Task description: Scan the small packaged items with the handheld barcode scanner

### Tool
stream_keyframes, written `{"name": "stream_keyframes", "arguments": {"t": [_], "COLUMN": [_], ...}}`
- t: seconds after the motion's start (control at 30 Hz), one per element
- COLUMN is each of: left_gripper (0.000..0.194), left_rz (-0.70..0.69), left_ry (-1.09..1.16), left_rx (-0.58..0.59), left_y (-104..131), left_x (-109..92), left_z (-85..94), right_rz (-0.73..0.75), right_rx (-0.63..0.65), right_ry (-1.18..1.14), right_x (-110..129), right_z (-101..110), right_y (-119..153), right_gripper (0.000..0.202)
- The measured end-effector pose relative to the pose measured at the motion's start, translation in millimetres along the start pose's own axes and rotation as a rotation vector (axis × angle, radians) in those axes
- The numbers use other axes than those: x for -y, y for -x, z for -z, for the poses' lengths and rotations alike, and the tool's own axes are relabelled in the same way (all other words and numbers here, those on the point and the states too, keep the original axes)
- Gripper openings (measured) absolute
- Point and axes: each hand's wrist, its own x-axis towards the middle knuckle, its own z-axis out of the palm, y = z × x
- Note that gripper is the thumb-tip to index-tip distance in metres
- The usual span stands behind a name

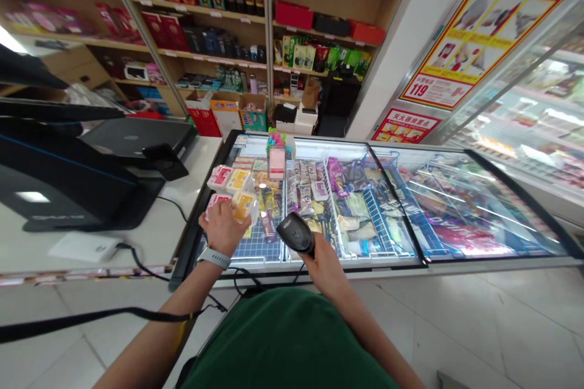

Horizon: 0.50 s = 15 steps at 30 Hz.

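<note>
My left hand [224, 228], with a grey watch band at the wrist, closes over a clear plastic pack with a yellow label [243, 205] on the freezer's glass top. Beside that pack is one with a red label [214, 200], partly under my fingers. Just behind them sit another red-labelled pack [219, 177] and a yellow-labelled pack [238, 180]. My right hand [322, 260] is wrapped round the handle of a black handheld scanner [295, 233], its head pointing up and left above the glass.
The chest freezer [378, 268] holds bagged goods in wire baskets. On the left counter [155, 249] stand a black monitor stand [68, 176] and a white box [86, 246]. A pink card stand [277, 162] is at the freezer's back edge. Black cables hang near my left arm.
</note>
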Motion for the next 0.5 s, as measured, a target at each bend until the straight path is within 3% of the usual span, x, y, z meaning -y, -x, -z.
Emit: {"name": "stream_keyframes", "arguments": {"t": [0.5], "left_gripper": [0.053], "left_rz": [-0.038], "left_ry": [-0.120], "left_rx": [0.074], "left_y": [-9.1], "left_x": [-3.1], "left_z": [-10.1], "right_rz": [0.005], "right_rx": [-0.004], "right_ry": [0.008], "right_x": [0.7], "right_z": [1.5], "right_y": [-2.0], "right_gripper": [0.019]}}
